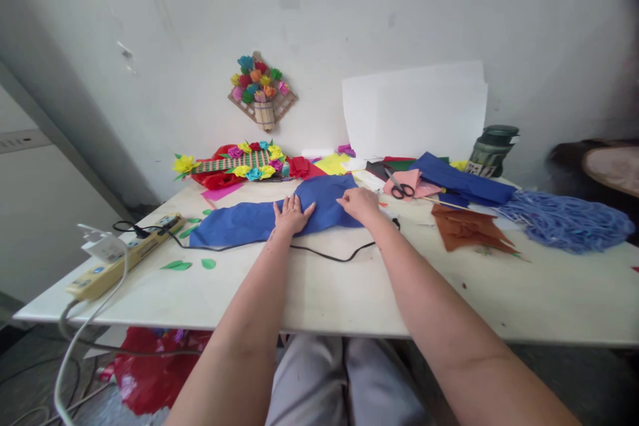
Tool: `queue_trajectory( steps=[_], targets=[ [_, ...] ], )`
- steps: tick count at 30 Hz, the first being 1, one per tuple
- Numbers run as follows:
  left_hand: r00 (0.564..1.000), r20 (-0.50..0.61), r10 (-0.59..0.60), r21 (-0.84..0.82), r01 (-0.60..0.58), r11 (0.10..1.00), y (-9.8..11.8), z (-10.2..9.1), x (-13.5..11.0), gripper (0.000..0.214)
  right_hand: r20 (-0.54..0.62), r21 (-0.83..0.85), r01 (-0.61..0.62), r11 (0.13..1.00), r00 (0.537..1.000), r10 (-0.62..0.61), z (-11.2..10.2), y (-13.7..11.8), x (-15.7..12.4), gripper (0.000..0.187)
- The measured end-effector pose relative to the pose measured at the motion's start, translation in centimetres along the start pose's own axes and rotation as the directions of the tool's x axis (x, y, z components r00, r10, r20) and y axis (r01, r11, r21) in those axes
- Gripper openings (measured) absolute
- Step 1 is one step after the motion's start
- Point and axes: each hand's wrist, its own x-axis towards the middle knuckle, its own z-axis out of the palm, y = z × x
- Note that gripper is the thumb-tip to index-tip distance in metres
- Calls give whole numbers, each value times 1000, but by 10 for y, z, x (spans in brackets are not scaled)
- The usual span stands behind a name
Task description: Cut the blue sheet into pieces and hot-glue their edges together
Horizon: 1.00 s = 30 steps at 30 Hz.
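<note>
A long blue sheet [234, 223], which looks like crepe paper, lies across the middle of the table with slight creases. My left hand [293, 215] rests flat on it, fingers spread. At the sheet's right end, my right hand [360, 205] is closed with the fingertips pinched at the paper; the exact grip is partly hidden. A black cable [329, 257] runs along the sheet's near edge, passing under my forearms. Small green paper leaves [208, 263] lie to the left of the sheet.
A power strip [124, 259] with a white charger stands at the left. Scissors [399, 188], folded blue paper [462, 180], brown paper [466, 227], blue yarn-like strands [569, 219] and a green bottle [492, 152] occupy the right. Paper flowers [249, 163] sit at the back.
</note>
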Motion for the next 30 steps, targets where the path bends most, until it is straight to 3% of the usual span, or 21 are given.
queue_trajectory(
  steps=[4,8,13,20,23,27,30],
  targets=[
    [1000,-2,9,21,-9,1000,0,-1,-1,81,55,-75,-49,996,997,53,-5,4,-2,37],
    [1000,5,5,23,-5,1000,-1,0,-1,82,74,-154,-12,988,997,23,-14,6,-4,49],
    [1000,-4,-6,51,7,999,-1,4,3,78,161,-255,6,967,986,36,-7,-6,-6,59],
    [1000,-3,-8,72,8,997,-1,4,4,78,399,-368,53,928,911,107,7,-25,-11,63],
    [1000,-4,-8,60,9,998,-1,4,3,78,401,-368,19,930,905,140,3,-26,-11,66],
    [1000,-8,-9,60,9,998,-1,4,2,78,322,-334,-2,942,940,116,-4,-34,-13,65],
    [1000,-12,-4,70,5,998,-1,4,2,77,376,-307,53,950,924,70,-4,-44,-18,58]
  ],
)
